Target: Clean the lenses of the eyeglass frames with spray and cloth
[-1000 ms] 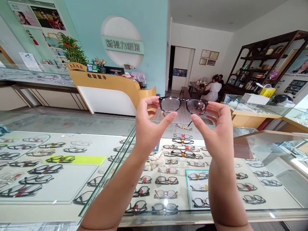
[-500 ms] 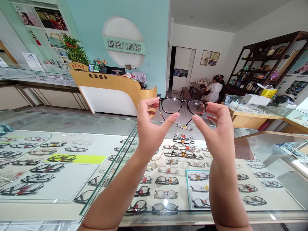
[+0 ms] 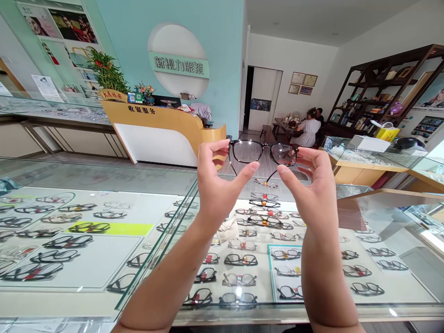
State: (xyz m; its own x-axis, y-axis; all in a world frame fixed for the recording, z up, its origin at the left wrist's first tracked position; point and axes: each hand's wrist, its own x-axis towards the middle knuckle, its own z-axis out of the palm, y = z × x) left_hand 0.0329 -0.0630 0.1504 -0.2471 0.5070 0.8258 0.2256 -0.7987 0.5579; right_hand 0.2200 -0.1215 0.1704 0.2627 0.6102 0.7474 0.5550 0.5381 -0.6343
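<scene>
A pair of black-framed glasses is held up above the display case, its front facing away or toward me, which I cannot tell for sure. My left hand is closed on the left end of the frame, thumb below and fingers behind. At the other end, my right hand grips the frame in the same way. The temple arms hang down behind the lenses, partly hidden by my thumbs. Below my forearms, several rows of glasses lie under the glass, and a pale cloth shows beside my left wrist.
The glass-topped display case stretches across the front. Beyond it stands a yellow and white counter with a potted plant. At the back right, people sit at a dark table. A white box rests on the right-hand case.
The glasses and both hands have barely moved, with only a very slight shift in the tilt of the frame. The grip is the same.
</scene>
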